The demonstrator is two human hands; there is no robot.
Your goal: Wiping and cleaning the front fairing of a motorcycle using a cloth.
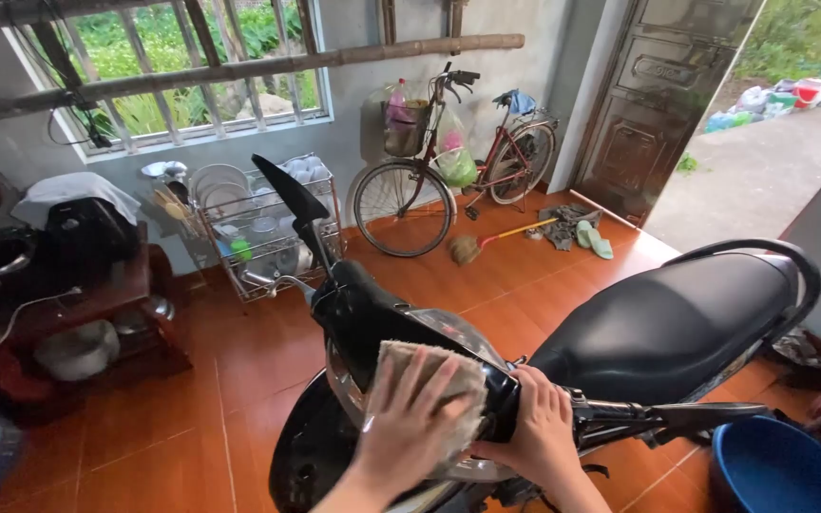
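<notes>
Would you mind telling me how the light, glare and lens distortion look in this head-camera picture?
Head view: daylight enters through the window and the open doorway, which looks washed out; soft glare lies on the motorbike seat and the tiled floor; the wide lens bends the bamboo pole; the left hand on the cloth and the right hand are slightly soft.

Your left hand (410, 423) lies flat on a cloth (429, 389) spread over the front of the motorbike (382, 323), and your right hand (539, 423) grips the handlebar just beside it. The seat (667, 328) stretches off to your right, with a basin (776, 470) on the floor below it. Beyond the motorbike, a dish rack (263, 228) stands under the window (182, 66), a bicycle (448, 171) leans against the wall to its right, and a broom (486, 239) lies on the floor before the bicycle.
</notes>
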